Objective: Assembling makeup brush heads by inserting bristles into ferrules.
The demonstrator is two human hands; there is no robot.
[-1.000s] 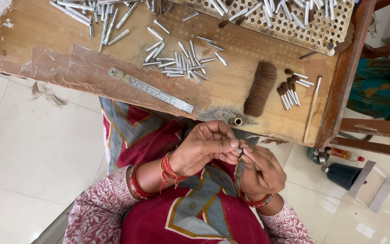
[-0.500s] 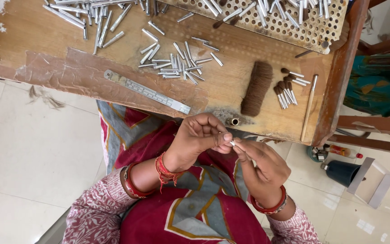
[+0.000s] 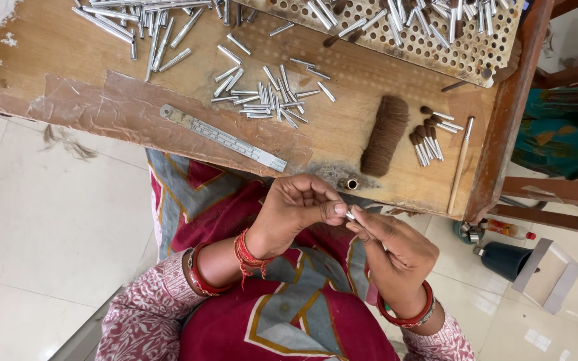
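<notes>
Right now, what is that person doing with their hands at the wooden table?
A person sits at a wooden table, with both hands together over their lap. The left hand and the right hand pinch one small silver metal tube between the fingertips. On the table lie loose metal tubes, a metal ruler, a bundle of brown bristles, a few finished little brushes and a perforated tray with more tubes.

Head view (probably close) straight down
</notes>
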